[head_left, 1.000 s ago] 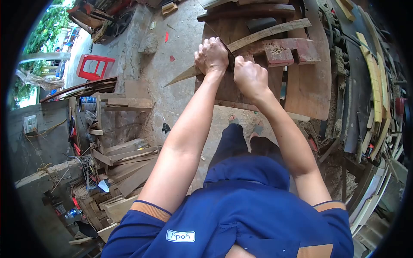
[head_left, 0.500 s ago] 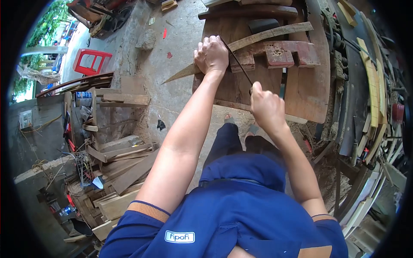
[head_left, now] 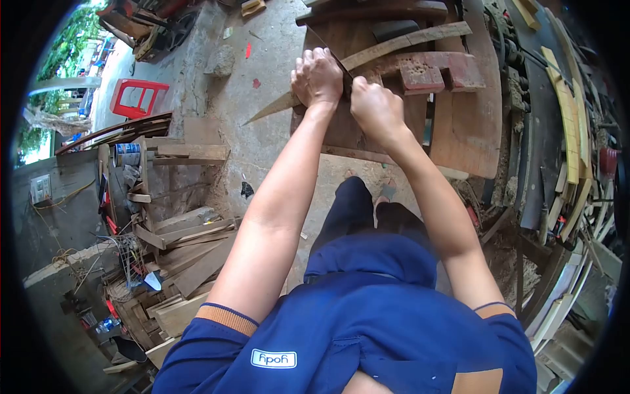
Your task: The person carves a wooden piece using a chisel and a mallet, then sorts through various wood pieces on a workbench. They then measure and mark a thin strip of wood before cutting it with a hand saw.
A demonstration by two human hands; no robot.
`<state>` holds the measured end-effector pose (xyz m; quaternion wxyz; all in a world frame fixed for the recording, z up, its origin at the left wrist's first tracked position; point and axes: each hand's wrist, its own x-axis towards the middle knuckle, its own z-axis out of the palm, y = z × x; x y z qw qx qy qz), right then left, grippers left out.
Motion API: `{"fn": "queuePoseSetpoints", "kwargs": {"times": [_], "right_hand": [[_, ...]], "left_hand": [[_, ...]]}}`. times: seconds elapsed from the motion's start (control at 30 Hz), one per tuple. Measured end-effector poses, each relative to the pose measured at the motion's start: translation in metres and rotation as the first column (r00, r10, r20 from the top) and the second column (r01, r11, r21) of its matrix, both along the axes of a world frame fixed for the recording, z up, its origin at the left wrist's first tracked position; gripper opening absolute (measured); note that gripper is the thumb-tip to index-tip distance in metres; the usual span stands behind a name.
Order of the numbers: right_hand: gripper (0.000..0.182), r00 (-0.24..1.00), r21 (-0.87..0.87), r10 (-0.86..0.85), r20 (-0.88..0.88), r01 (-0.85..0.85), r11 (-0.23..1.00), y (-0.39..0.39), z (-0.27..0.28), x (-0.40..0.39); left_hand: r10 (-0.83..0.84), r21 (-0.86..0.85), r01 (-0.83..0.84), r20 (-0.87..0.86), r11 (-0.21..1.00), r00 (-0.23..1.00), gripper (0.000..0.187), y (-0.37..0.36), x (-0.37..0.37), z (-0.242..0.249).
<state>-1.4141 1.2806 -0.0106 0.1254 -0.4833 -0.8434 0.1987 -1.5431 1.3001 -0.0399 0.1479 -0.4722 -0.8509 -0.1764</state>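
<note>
A long curved wooden strip point(head_left: 410, 39) lies across a wooden bench top point(head_left: 469, 141), its pointed end jutting out past the left edge. My left hand point(head_left: 316, 77) is wrapped round the strip near that end. In my right hand point(head_left: 377, 105), closed round its handle, is a thin dark blade point(head_left: 329, 52) that slants up and left across the strip, just beside my left hand. The handle is mostly hidden by the fingers. Right of my hands sits a notched block with worn red paint point(head_left: 422, 72).
A red plastic stool point(head_left: 139, 98) stands at the upper left. Scrap boards point(head_left: 190, 262) are piled at the lower left. Yellowish strips point(head_left: 562, 118) and other lumber line the right side. A dark curved wooden piece point(head_left: 394, 12) lies at the bench's far end.
My right hand has moved up and left, close to my left hand, and the blade now reaches farther past the strip. My left hand still grips the strip.
</note>
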Motion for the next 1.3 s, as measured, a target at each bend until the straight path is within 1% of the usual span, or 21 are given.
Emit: {"fn": "queuePoseSetpoints", "kwargs": {"times": [0.03, 0.1, 0.13, 0.23, 0.3, 0.37, 0.43, 0.47, 0.5, 0.57, 0.67, 0.7, 0.77, 0.8, 0.83, 0.9, 1.0, 1.1, 1.2, 1.23, 1.3], "right_hand": [[0.015, 1.0, 0.01, 0.001, -0.016, 0.0, 1.0, 0.003, 0.0, -0.006], [0.015, 0.999, -0.017, -0.028, 0.017, 0.028, 0.999, 0.005, 0.0, -0.006], [0.014, 0.999, 0.031, -0.039, 0.023, 0.039, 0.999, 0.003, 0.0, -0.005], [0.014, 0.996, 0.062, 0.002, 0.086, -0.007, 0.998, 0.001, 0.008, -0.003], [0.013, 0.996, 0.074, -0.007, 0.093, 0.0, 0.997, -0.008, 0.015, 0.001], [0.013, 0.986, 0.065, -0.081, 0.147, 0.072, 0.995, -0.015, 0.025, 0.005], [0.014, 0.985, 0.089, -0.037, 0.17, 0.022, 0.996, -0.016, 0.013, 0.005], [0.016, 0.982, 0.097, -0.052, 0.18, 0.034, 0.995, -0.016, 0.01, 0.002], [0.017, 0.979, 0.114, -0.071, 0.193, 0.049, 0.992, -0.013, 0.008, 0.001], [0.017, 0.979, 0.118, -0.035, 0.199, 0.011, 0.993, -0.011, 0.007, 0.004], [0.016, 0.976, 0.147, -0.02, 0.215, -0.012, 0.989, -0.008, 0.006, 0.006], [0.016, 0.974, 0.14, 0.0, 0.228, -0.033, 0.99, -0.009, 0.006, 0.011], [0.013, 0.985, 0.154, 0.018, 0.169, -0.044, 0.987, -0.013, 0.009, 0.016], [0.01, 0.989, 0.215, 0.015, 0.146, -0.047, 0.976, -0.023, 0.009, 0.027], [0.011, 0.993, 0.242, 0.022, 0.114, -0.049, 0.969, -0.034, 0.005, 0.043], [0.014, 0.977, 0.103, 0.047, 0.208, -0.07, 0.992, -0.06, 0.022, 0.077], [0.016, 0.976, 0.109, 0.057, 0.212, -0.082, 0.991, -0.044, 0.021, 0.076], [0.019, 0.986, 0.135, 0.092, 0.139, -0.111, 0.985, -0.003, 0.002, 0.019], [0.018, 0.978, 0.119, 0.087, 0.188, -0.11, 0.987, -0.013, 0.004, 0.034], [0.018, 0.978, 0.127, 0.093, 0.189, -0.118, 0.985, -0.024, 0.012, 0.045], [0.017, 0.958, -0.026, 0.084, 0.273, -0.08, 0.996, -0.052, 0.028, 0.075]], "left_hand": [[-0.014, 0.011, 0.014, -0.052, 1.0, 0.999, 0.03, 0.002, -0.004, -0.003], [-0.021, -0.028, 0.021, 0.007, 0.999, 1.0, 0.03, 0.004, -0.005, -0.005], [-0.019, -0.019, 0.02, 0.025, 1.0, 0.999, 0.03, 0.007, -0.002, -0.005], [-0.011, -0.034, 0.012, 0.043, 0.999, 0.999, 0.029, 0.008, -0.007, 0.001], [-0.015, -0.045, 0.017, 0.047, 0.999, 0.999, 0.029, 0.005, -0.004, 0.002], [0.005, 0.006, -0.005, 0.056, 1.0, 0.998, 0.028, 0.01, -0.004, 0.002], [-0.049, -0.016, 0.05, 0.087, 0.999, 0.995, 0.032, 0.002, -0.005, 0.007], [-0.046, -0.056, 0.052, 0.097, 0.997, 0.994, 0.03, 0.0, -0.005, 0.011], [-0.064, -0.046, 0.068, 0.089, 0.997, 0.994, 0.029, -0.001, -0.007, 0.011], [-0.068, -0.052, 0.07, 0.043, 0.996, 0.997, 0.028, -0.009, -0.006, 0.014], [0.061, 0.016, -0.062, 0.054, 0.998, 0.997, 0.028, -0.006, 0.002, 0.001], [0.08, 0.009, -0.081, 0.067, 0.997, 0.995, 0.028, -0.006, 0.003, -0.002], [0.079, -0.036, -0.077, 0.055, 0.996, 0.995, 0.03, -0.004, -0.004, -0.005], [0.094, -0.03, -0.092, 0.05, 0.995, 0.994, 0.031, -0.002, -0.005, -0.008], [0.102, -0.023, -0.101, 0.06, 0.995, 0.993, 0.031, -0.001, -0.004, -0.009], [0.111, -0.037, -0.11, 0.049, 0.993, 0.993, 0.03, -0.002, -0.004, -0.008], [0.087, -0.041, -0.085, 0.051, 0.996, 0.995, 0.028, -0.006, -0.004, -0.004], [0.068, -0.043, -0.065, 0.072, 0.997, 0.995, 0.027, -0.004, -0.001, -0.003], [0.098, -0.061, -0.093, 0.09, 0.994, 0.991, 0.027, -0.006, 0.002, -0.005], [0.103, -0.037, -0.1, 0.078, 0.994, 0.992, 0.027, -0.003, 0.0, -0.006], [0.115, -0.012, -0.114, 0.072, 0.993, 0.991, 0.027, -0.001, -0.003, -0.009]]}}
